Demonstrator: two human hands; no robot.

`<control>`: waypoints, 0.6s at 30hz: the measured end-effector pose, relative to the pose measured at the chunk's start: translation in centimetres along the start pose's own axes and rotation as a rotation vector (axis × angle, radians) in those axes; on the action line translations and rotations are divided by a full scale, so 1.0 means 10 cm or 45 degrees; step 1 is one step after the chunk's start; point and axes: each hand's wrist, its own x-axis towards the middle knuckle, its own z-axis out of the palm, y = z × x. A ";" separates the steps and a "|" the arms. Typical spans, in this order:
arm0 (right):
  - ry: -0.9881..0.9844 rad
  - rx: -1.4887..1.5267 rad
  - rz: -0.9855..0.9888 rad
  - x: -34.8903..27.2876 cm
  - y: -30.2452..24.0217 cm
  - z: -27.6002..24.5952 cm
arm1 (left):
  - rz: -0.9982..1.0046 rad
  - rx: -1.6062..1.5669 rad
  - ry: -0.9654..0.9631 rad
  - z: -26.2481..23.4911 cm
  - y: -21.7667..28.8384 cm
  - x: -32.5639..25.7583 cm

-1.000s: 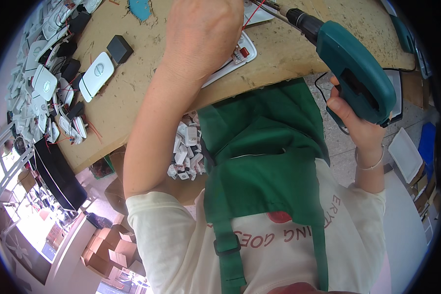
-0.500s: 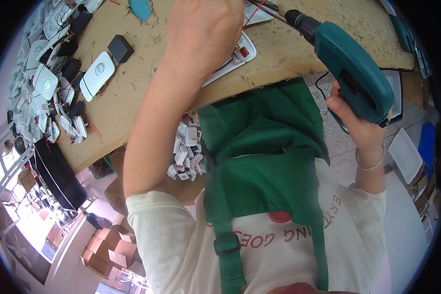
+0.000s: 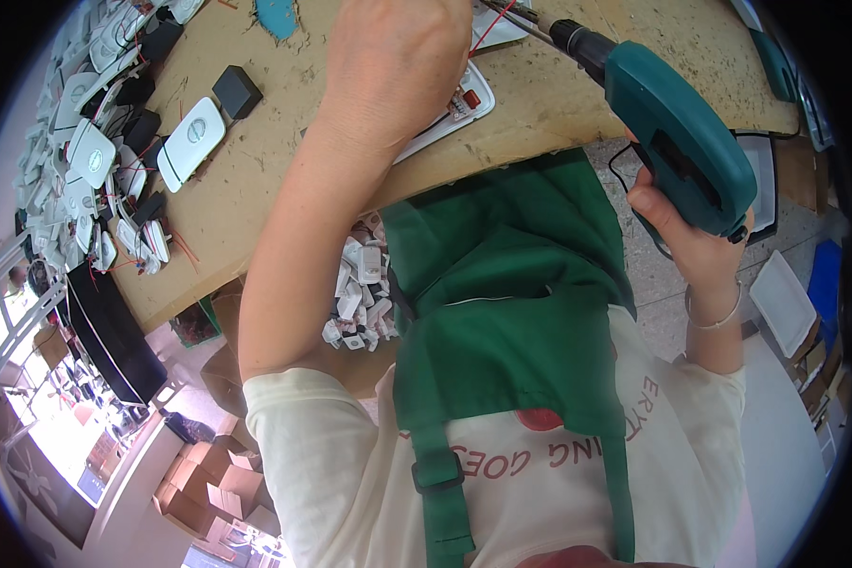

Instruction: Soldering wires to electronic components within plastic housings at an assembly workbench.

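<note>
My left hand lies closed, knuckles up, over a white plastic casing at the bench's near edge, hiding most of it, so I cannot tell how the fingers grip underneath. My right hand is wrapped around the handle of the teal power screwdriver, whose bit runs behind the left hand, its tip out of sight. A box under the near edge holds small white parts, half covered by my green apron.
</note>
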 end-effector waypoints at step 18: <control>0.045 0.030 0.035 -0.06 0.00 0.00 | 0.019 0.016 -0.003 0.00 0.00 -0.01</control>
